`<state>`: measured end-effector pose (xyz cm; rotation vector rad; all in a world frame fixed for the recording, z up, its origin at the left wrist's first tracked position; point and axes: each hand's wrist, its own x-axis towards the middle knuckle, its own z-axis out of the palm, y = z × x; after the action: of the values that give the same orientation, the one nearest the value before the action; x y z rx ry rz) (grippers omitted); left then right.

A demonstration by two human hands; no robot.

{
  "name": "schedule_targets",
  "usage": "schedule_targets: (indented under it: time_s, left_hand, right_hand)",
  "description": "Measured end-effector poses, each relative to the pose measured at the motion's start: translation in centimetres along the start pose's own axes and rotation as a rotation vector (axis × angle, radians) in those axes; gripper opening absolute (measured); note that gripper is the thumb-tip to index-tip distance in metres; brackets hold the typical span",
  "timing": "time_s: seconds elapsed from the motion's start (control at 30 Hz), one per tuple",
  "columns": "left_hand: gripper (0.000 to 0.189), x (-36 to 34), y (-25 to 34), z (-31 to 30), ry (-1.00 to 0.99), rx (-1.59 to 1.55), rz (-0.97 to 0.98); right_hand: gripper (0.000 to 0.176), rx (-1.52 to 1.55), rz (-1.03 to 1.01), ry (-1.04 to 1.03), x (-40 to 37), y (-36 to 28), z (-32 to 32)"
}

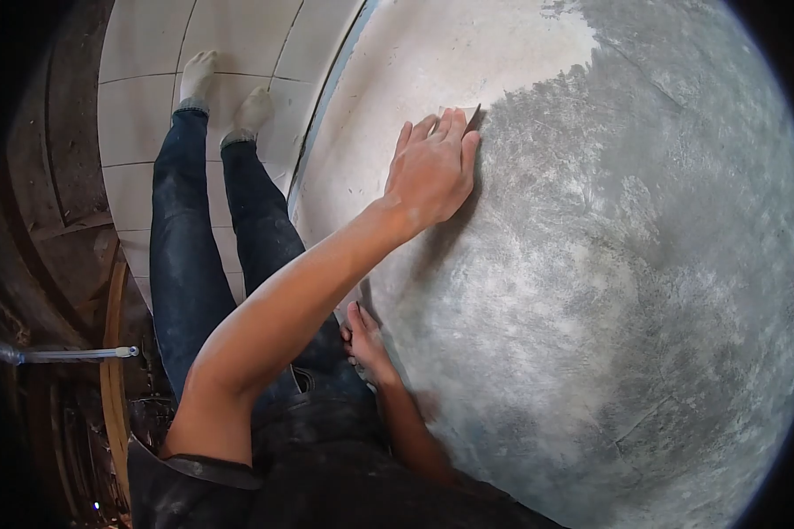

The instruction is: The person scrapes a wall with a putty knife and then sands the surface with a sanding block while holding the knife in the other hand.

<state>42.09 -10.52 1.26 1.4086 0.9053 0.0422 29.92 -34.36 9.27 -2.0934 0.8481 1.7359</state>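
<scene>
My left hand (428,176) reaches across to the upper middle, its back to the camera. Its fingers press a thin flat blade (474,115) against the plastered surface (547,264), at the border between a pale area (432,53) and mottled grey coating. Much of the blade is hidden under the fingers. Lower down, beside my thigh, my right hand (366,346) is closed, thumb upward. Something dark and narrow shows just above it, but what this hand holds is not clear.
Pale floor tiles (141,115) lie at the upper left under two feet in light socks (254,110). A bluish strip (326,97) edges the plastered surface. At the left are a metal rod (79,354), a curved wooden piece (112,370) and dark clutter.
</scene>
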Motion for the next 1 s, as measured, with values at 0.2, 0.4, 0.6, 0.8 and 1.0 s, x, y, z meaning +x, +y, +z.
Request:
schedule_targets:
  time_s: [0.2,0.4,0.6,0.8,1.0]
  left_hand:
    - [0.053,-4.7,0.6,0.4,-0.018,0.005,0.015]
    - [0.055,-1.5,-0.5,0.1,-0.063,0.056,-0.058]
    - [0.055,-5.2,1.0,0.7,-0.05,0.086,-0.012]
    - [0.058,-1.5,-0.8,1.0,-0.019,0.117,-0.041]
    - [0.057,-3.7,0.3,0.1,-0.084,0.057,-0.063]
  right_hand:
    - [0.045,-0.085,0.031,0.046,-0.8,-0.9,0.3]
    - [0.045,0.015,0.013,-0.02,-0.6,-0.6,0.2]
    - [0.041,-0.128,-0.276,-0.038,1.8,3.6,-1.1]
    - [0.038,0.037,0.079,0.032,-1.2,-1.3,0.5]
    - [0.041,-0.051,-0.038,0.043,-0.2,0.5,0.0]
